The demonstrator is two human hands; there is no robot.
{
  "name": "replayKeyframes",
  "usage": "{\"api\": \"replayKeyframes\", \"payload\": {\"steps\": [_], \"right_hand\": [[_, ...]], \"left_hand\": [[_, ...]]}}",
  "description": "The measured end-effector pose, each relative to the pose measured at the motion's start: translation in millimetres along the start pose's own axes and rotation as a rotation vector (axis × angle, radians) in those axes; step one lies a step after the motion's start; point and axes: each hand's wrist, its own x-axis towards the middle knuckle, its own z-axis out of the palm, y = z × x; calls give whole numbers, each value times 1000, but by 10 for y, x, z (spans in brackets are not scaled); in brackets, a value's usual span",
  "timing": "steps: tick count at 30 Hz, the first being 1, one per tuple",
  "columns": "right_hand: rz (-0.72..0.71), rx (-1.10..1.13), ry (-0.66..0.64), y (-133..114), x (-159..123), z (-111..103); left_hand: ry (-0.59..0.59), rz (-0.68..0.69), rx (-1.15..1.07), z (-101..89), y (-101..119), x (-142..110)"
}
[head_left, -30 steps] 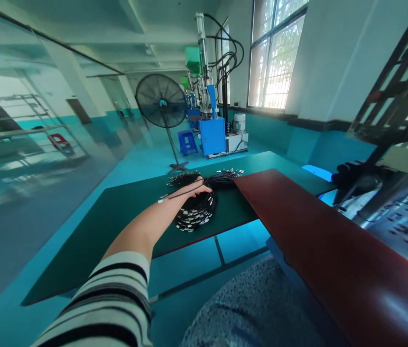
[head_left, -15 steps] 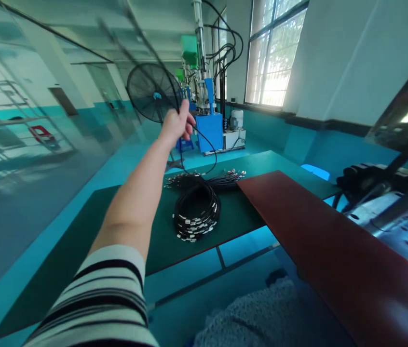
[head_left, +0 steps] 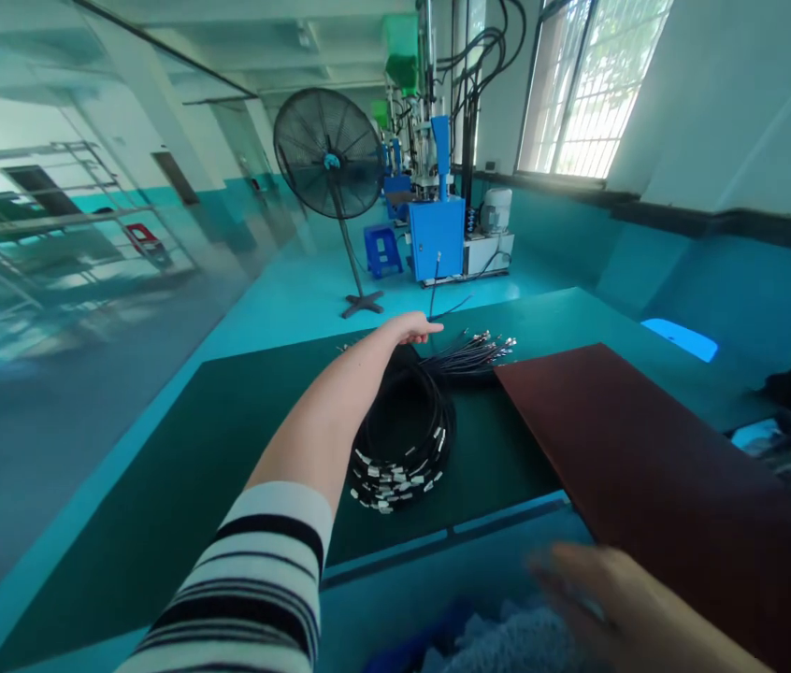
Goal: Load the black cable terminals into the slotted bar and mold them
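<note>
While L hand (head_left: pixel 406 327) pinches black cable (head_left: pixel 432 299), R hand (head_left: pixel 598 598) hangs open.

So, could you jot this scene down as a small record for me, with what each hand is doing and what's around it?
left hand: raised over the far side of the coil, apparently holding a thin black cable
right hand: blurred, fingers extended, nothing visibly held
beside left hand: coil of black cables with white-tipped ends
surface: dark green mat
right of coil: reddish-brown board
background: standing fan

Left hand (head_left: pixel 402 329) down from overhead, now at cable coil (head_left: pixel 402 439); right hand (head_left: pixel 602 594) newly in view, blurred.
</note>
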Motion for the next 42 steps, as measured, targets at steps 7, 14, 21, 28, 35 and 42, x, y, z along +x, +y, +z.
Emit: {"api": "replayKeyframes", "payload": {"steps": [7,14,21,28,35,42], "right_hand": [[65,99,239,-198,2002,52],[278,-45,193,-278,2479,254],[323,73,212,-363,2658,337],[283,387,424,-277,2513,271],[193,1069,463,-180,2114,206],[-57,1400,803,-66,1483,-311]], "left_hand": [[-61,124,202,-36,38,217],[302,500,132,207,-739,-200],[222,82,221,382,-1230,-542],[280,271,446,531,-877,-482],[271,274,174,388,-729,-597],[236,374,-994,-37,-251,-827]]}}
